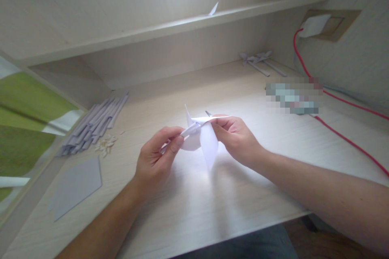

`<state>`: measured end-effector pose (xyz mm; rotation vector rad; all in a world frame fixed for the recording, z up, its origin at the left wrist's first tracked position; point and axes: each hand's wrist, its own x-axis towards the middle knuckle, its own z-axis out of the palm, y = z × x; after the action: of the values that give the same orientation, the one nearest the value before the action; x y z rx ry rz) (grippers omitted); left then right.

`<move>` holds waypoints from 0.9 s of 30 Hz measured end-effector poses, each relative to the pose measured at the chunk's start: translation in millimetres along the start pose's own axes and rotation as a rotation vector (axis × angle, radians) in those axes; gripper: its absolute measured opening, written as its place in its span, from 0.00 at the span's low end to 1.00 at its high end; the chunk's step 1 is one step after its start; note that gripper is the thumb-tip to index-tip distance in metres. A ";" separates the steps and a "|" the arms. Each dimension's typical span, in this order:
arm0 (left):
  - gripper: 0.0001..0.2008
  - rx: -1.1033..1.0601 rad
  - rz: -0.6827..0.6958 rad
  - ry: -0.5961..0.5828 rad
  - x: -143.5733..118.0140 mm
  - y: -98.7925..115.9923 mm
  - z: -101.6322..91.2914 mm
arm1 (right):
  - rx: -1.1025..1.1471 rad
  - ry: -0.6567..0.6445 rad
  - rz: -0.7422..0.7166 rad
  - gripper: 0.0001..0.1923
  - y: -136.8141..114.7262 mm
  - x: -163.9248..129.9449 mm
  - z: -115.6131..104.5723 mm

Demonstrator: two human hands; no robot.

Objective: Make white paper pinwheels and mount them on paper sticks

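Above the middle of the desk I hold a white paper pinwheel with folded, pointed blades. My left hand is closed, thumb and fingers pinching its left side, where a narrow rolled part runs into the palm. My right hand pinches the pinwheel's right side near the centre, fingers partly hidden behind the paper. A small dark tip sticks up just behind the centre; I cannot make out what it belongs to.
Rolled paper sticks lie at the left, beside small pale pieces and paper sheets. Finished pinwheels rest at the back right. A blurred-out object and a red cable occupy the right side. Above runs a shelf.
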<state>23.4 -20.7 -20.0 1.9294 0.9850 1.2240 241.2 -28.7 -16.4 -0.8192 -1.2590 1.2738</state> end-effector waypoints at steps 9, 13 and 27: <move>0.06 0.022 0.049 0.023 0.4 -5.0 0.1 | 0.115 -0.028 0.075 0.06 1.4 0.9 2.4; 0.07 -0.010 0.072 0.011 3.0 -5.6 -0.7 | 0.061 -0.016 0.015 0.03 -0.9 0.4 1.9; 0.15 0.300 0.420 -0.012 9.1 -1.0 -7.3 | -0.382 0.026 -0.349 0.07 -8.1 -15.2 4.0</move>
<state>19.0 -11.6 -14.1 2.4683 0.8166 1.3458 241.5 -45.6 -11.1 -0.8321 -1.5717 0.7528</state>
